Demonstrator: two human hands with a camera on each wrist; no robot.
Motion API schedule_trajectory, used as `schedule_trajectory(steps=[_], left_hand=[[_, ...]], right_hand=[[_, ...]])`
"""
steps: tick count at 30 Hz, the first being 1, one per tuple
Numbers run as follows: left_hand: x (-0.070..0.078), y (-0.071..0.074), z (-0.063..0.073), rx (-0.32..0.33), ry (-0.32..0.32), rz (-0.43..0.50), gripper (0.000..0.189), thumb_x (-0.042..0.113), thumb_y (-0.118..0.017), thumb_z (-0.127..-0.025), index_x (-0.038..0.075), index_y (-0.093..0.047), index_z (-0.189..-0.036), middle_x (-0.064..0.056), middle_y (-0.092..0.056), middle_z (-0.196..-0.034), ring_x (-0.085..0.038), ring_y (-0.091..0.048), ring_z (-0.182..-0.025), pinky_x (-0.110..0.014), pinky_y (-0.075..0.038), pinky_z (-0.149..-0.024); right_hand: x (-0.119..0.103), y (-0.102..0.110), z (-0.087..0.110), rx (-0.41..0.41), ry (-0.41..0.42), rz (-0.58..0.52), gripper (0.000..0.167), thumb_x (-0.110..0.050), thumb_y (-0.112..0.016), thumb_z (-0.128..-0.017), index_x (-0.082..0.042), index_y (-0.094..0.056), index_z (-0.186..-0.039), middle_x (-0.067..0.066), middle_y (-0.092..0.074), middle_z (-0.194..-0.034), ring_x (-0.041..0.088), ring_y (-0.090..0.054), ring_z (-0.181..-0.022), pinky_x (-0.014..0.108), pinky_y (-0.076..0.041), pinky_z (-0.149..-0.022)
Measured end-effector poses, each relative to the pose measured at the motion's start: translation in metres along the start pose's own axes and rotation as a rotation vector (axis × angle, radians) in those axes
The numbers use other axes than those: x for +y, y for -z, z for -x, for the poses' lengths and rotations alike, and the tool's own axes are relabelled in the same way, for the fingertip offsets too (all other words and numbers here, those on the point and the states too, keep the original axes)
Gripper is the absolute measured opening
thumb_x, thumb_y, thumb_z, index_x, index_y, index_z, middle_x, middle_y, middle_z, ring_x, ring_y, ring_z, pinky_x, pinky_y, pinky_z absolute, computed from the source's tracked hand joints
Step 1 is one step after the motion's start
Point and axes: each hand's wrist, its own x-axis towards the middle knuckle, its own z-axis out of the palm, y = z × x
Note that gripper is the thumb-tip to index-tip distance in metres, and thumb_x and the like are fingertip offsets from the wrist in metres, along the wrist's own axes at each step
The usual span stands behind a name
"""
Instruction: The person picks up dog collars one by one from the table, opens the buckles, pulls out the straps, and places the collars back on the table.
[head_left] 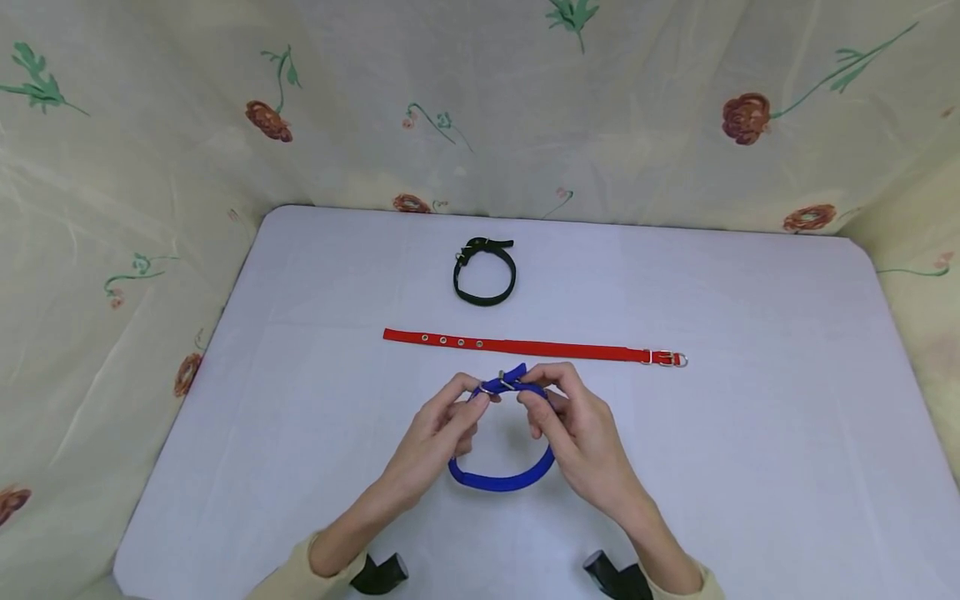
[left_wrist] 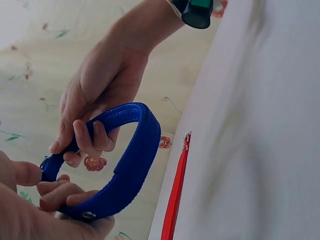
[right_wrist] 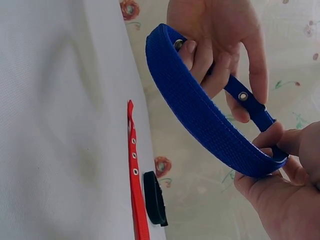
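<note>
A blue collar (head_left: 504, 482) is bent into a loop and held up over the table between both hands. At its far side, a metal buckle (head_left: 507, 381) has the strap's short tip passing through it. My left hand (head_left: 437, 429) pinches the band just left of the buckle, thumb in front. On the other side my right hand (head_left: 592, 433) pinches the band between thumb and forefinger, close to the buckle. Metal eyelets (right_wrist: 243, 96) show along the blue strap in the right wrist view. The loop's lower part hangs free of the fingers.
Beyond the hands a red collar (head_left: 555, 347) lies stretched flat, its buckle to the right. Farther back sits a black collar (head_left: 513, 275), fastened in a ring. A white-covered table (head_left: 750, 467) carries them, with flower-patterned cloth (head_left: 487, 100) hanging behind and at the sides.
</note>
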Motion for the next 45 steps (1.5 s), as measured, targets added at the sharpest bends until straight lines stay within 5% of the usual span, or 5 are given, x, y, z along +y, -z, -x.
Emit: schedule_trajectory(steps=[11,19,32,38,45], left_hand=[[0.0021,-0.0022,0.0029,0.011,-0.049,-0.037,0.025,0.025,-0.053,-0.114,0.010,-0.055,-0.133,-0.028,-0.064,-0.111,-0.019,-0.060,-0.087,-0.033,-0.053,-0.086],[0.0015,-0.0023,0.0042,0.027,-0.056,-0.021,0.023,0.025,-0.051,-0.115,0.011,-0.058,-0.131,-0.010,-0.055,-0.092,-0.029,-0.052,-0.085,-0.026,-0.044,-0.075],[0.0021,-0.0026,0.0020,0.079,-0.008,-0.061,0.023,0.035,-0.058,-0.112,0.020,-0.064,-0.129,0.000,-0.043,-0.071,-0.016,-0.044,-0.067,-0.023,-0.034,-0.062],[0.0009,-0.0018,0.0028,0.048,-0.049,-0.093,0.022,0.033,-0.055,-0.114,0.016,-0.062,-0.127,-0.003,-0.050,-0.079,-0.015,-0.049,-0.072,-0.024,-0.040,-0.066],[0.0035,-0.0020,0.0040,0.021,-0.086,-0.118,0.022,0.025,-0.055,-0.113,0.012,-0.059,-0.130,-0.023,-0.064,-0.104,-0.021,-0.060,-0.090,-0.032,-0.055,-0.085]], right_hand=[[0.0006,-0.0004,0.0009,-0.028,-0.002,0.019,0.023,-0.003,-0.064,-0.106,-0.007,-0.057,-0.127,0.003,-0.059,-0.082,0.006,-0.058,-0.060,0.021,-0.045,-0.050],[0.0015,0.0000,0.0011,-0.035,-0.001,0.025,0.022,-0.004,-0.064,-0.107,-0.007,-0.057,-0.127,0.002,-0.059,-0.082,0.007,-0.058,-0.061,0.021,-0.045,-0.051],[0.0006,0.0005,0.0015,-0.014,0.018,0.023,0.024,0.000,-0.064,-0.105,-0.006,-0.058,-0.127,0.002,-0.059,-0.082,0.007,-0.058,-0.060,0.021,-0.045,-0.050],[0.0007,0.0004,0.0013,-0.021,0.012,0.029,0.022,-0.002,-0.064,-0.106,-0.006,-0.058,-0.127,0.002,-0.058,-0.081,0.006,-0.057,-0.060,0.021,-0.044,-0.050],[0.0017,-0.0002,0.0010,-0.042,0.003,0.043,0.020,-0.005,-0.063,-0.107,-0.008,-0.058,-0.127,0.001,-0.058,-0.079,0.006,-0.057,-0.060,0.021,-0.043,-0.050]])
